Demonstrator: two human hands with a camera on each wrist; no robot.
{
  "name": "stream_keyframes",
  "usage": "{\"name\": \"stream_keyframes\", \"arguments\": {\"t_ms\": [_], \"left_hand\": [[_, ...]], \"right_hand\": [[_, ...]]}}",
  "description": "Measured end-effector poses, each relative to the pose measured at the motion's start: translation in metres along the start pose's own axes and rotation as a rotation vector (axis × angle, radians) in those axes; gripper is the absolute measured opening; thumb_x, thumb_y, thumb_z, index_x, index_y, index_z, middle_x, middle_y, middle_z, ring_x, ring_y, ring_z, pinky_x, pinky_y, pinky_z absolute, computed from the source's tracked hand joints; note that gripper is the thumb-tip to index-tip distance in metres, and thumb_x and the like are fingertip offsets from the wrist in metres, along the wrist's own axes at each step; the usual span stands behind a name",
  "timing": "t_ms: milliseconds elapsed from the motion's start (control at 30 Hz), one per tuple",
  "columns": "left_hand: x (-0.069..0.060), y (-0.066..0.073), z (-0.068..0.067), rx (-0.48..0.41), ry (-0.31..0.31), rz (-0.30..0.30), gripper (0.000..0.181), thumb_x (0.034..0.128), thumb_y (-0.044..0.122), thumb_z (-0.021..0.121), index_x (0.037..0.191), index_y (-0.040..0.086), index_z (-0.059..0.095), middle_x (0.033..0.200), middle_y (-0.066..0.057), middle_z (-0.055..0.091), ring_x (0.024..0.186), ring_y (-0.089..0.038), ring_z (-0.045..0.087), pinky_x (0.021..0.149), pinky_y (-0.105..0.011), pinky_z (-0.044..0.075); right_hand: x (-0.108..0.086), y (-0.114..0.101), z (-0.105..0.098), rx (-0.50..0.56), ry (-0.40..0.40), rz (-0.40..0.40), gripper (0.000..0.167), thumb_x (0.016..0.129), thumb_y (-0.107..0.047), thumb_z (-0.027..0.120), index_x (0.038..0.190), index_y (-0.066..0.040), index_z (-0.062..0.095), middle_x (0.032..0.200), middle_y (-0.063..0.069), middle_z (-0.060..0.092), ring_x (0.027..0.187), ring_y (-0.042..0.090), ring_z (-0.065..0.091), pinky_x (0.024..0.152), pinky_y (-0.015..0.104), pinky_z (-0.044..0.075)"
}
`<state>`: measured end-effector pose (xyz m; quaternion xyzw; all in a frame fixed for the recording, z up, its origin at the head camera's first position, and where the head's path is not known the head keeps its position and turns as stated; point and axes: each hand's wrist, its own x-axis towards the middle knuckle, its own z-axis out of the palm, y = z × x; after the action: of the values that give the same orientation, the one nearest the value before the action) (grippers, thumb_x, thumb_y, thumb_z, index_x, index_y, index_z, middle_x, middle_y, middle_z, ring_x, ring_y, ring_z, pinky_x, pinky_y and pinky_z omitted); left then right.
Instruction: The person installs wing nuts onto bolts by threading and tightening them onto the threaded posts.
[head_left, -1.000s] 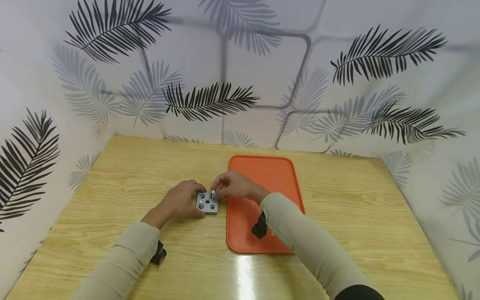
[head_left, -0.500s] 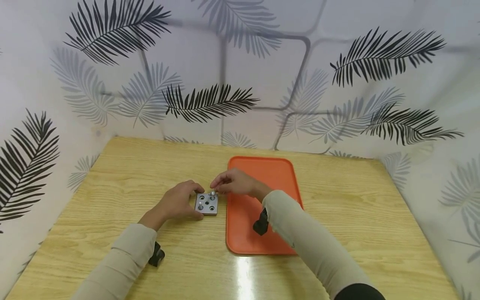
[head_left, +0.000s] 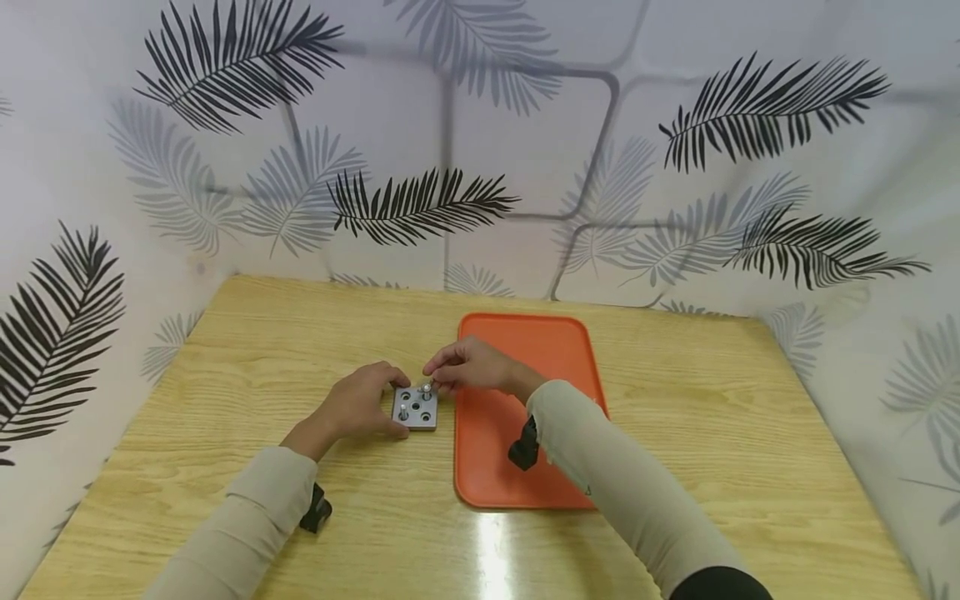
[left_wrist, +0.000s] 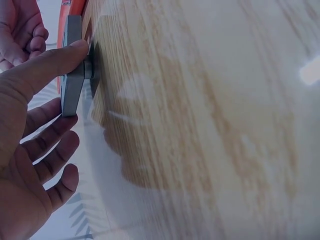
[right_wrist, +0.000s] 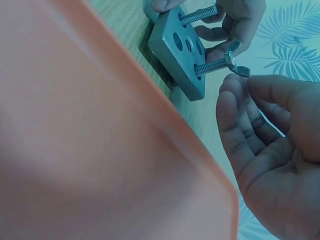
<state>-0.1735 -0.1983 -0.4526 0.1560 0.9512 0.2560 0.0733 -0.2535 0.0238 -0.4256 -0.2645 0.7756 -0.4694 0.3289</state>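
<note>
A square grey metal plate (head_left: 416, 418) with several holes sits just left of the orange tray. Two threaded bolts stand up from it; one bare bolt (right_wrist: 199, 15) shows plainly in the right wrist view. On the tip of the other bolt (right_wrist: 212, 66) is a wing nut (right_wrist: 231, 59). My left hand (head_left: 358, 402) grips the plate from the left, thumb on the near edge and fingers at the far edge. In the left wrist view, something short juts under the plate. My right hand (head_left: 474, 367) pinches one wing of the wing nut between thumb and fingertips.
The orange tray (head_left: 525, 479) lies flat on the wooden table (head_left: 697, 417), under my right forearm. A leaf-patterned backdrop (head_left: 480, 150) rises behind the table. Dark camera mounts hang under both wrists.
My right fingers shift slightly around the wing nut, staying at the same bolt. The left hand keeps its grip, and the plate stays where it was.
</note>
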Motion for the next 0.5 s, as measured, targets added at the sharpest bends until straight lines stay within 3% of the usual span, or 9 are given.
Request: {"name": "stream_keyframes", "arguments": {"t_ms": [133, 333, 500], "left_hand": [[0.0005, -0.0001, 0.0001, 0.011, -0.001, -0.001, 0.061, 0.0678, 0.036, 0.091, 0.118, 0.011, 0.067, 0.114, -0.004, 0.066, 0.108, -0.024, 0.062, 0.096, -0.047, 0.051], [0.0010, 0.0015, -0.0015, 0.018, -0.003, -0.003, 0.061, 0.0672, 0.035, 0.092, 0.117, 0.010, 0.068, 0.113, -0.005, 0.066, 0.105, -0.024, 0.062, 0.094, -0.046, 0.052], [0.0009, 0.0030, -0.0023, 0.017, -0.007, 0.000, 0.061, 0.0679, 0.035, 0.092, 0.117, 0.009, 0.068, 0.113, -0.006, 0.066, 0.106, -0.024, 0.062, 0.094, -0.047, 0.052]], "right_hand": [[-0.0003, 0.0011, 0.0000, 0.010, -0.012, 0.000, 0.023, 0.099, -0.003, 0.056, 0.117, 0.006, 0.068, 0.103, 0.016, 0.072, 0.081, 0.017, 0.065, 0.076, 0.029, 0.056], [-0.0031, 0.0000, -0.0004, 0.006, -0.066, -0.011, 0.028, 0.095, 0.001, 0.059, 0.122, 0.004, 0.064, 0.079, 0.002, 0.064, 0.072, 0.013, 0.054, 0.073, 0.030, 0.050], [-0.0036, 0.0008, 0.0004, -0.004, -0.095, -0.023, 0.034, 0.095, 0.000, 0.061, 0.129, 0.003, 0.060, 0.086, 0.009, 0.070, 0.074, 0.018, 0.056, 0.071, 0.030, 0.049]]}}
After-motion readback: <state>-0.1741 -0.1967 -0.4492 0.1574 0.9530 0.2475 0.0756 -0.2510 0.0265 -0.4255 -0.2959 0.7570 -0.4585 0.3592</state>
